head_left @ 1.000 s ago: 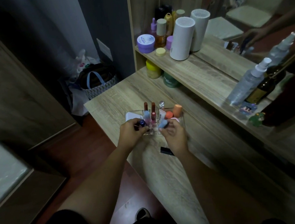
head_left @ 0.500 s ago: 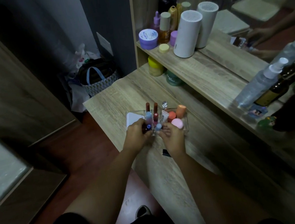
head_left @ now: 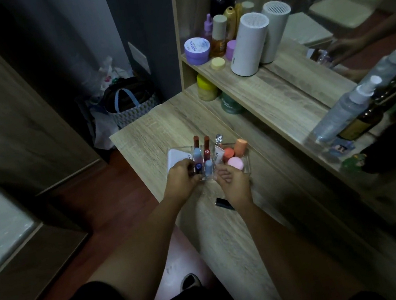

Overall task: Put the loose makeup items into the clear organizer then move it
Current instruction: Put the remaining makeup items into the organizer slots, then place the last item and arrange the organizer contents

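Note:
The clear organizer (head_left: 247, 165) stands on the wooden table (head_left: 229, 234), near its left end. Upright in it are two red lipsticks (head_left: 196, 141), a clear-capped vial (head_left: 218, 138), two light blue tubes (head_left: 209, 166), orange tubes (head_left: 239, 146) and a pink round cap (head_left: 235, 163). A white flat case (head_left: 177, 156) leans at its left side. My left hand (head_left: 182, 178) pinches a dark blue-capped tube (head_left: 198, 167) at the organizer's near-left corner. My right hand (head_left: 233, 181) rests at the near edge with fingers loosely curled and nothing in them. A small black item (head_left: 223, 202) lies loose on the table beside my right wrist.
A raised shelf (head_left: 273, 93) with a mirror runs along the right and carries jars, bottles, a white cylinder (head_left: 248, 44) and a spray bottle (head_left: 344, 111). A yellow jar (head_left: 205, 86) and a green jar (head_left: 230, 104) sit under it. Bags (head_left: 127, 106) are on the floor to the left.
My right hand has set the light blue tube upright into the organizer and let go of it. My left hand has stayed on the dark blue-capped tube.

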The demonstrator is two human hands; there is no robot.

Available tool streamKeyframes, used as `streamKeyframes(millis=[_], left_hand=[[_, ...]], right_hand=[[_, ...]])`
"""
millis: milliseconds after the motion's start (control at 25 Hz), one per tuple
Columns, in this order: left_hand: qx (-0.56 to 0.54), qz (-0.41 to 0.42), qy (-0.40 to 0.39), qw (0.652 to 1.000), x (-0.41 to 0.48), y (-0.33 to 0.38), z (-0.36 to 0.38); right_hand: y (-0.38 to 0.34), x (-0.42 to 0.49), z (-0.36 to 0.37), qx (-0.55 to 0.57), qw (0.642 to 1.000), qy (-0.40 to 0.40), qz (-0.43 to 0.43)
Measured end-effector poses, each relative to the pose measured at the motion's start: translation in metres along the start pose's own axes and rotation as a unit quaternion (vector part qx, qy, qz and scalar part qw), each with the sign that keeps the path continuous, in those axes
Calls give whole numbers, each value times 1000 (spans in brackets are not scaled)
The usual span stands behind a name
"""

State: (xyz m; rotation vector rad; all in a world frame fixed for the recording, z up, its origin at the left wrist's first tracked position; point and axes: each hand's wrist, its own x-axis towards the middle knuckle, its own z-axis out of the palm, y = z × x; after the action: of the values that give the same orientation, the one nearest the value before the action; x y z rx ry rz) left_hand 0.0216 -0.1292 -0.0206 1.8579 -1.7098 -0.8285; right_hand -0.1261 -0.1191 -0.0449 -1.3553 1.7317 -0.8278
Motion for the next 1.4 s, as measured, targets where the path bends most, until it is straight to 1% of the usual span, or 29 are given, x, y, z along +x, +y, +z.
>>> streamKeyframes(millis=[80,200,280,360,440,480,560,600,640,680,760,800,880,960,1040,1080,1160,1240,1400], left_hand=[[0,-7,6,1000,-4,0,-3],[4,-13,19,1000,-12,2,-4],[14,-5,22,1000,-21,2,-2],[34,22,6,999,-33,-1,4],[61,53,-34,996,-46,-6,12],[73,66,-54,994,-51,-8,14],[92,86,-78,989,-56,-13,18],[97,94,-83,987,-57,-14,20],[100,100,-84,986,-57,-14,21],[103,104,-84,986,-56,-15,22],[114,111,-88,983,-54,-16,25],[119,119,-93,981,-53,-17,27],[143,149,-109,972,-51,-20,34],[179,204,-117,955,-52,-24,40],[210,256,-114,937,-53,-31,47],[225,263,-119,930,-52,-36,50],[254,240,-146,925,-52,-45,55],[270,216,-166,923,-52,-54,60],[277,217,-170,920,-51,-55,61]], right_hand=[[1,-4,-9,-5,1000,4,-4],[6,-11,-26,-15,1000,-14,14],[13,-15,-34,-36,998,-42,12],[20,-19,-40,-81,993,-90,-9],[25,-24,-41,-133,978,-154,-46],[27,-25,-40,-174,965,-182,-74],[28,-24,-37,-267,932,-216,-112],[28,-23,-36,-292,924,-220,-116],[27,-23,-35,-294,924,-214,-116],[27,-23,-35,-272,936,-196,-107],[24,-26,-37,-163,978,-116,-60],[22,-26,-39,-103,991,-72,-37],[14,-24,-40,-1,1000,-26,2],[5,-18,-40,65,998,5,20],[0,-10,-39,82,996,46,-5],[0,-6,-39,78,995,60,-19],[3,0,-36,49,995,73,-41],[5,5,-33,22,995,70,-66],[7,6,-24,9,992,71,-105]])
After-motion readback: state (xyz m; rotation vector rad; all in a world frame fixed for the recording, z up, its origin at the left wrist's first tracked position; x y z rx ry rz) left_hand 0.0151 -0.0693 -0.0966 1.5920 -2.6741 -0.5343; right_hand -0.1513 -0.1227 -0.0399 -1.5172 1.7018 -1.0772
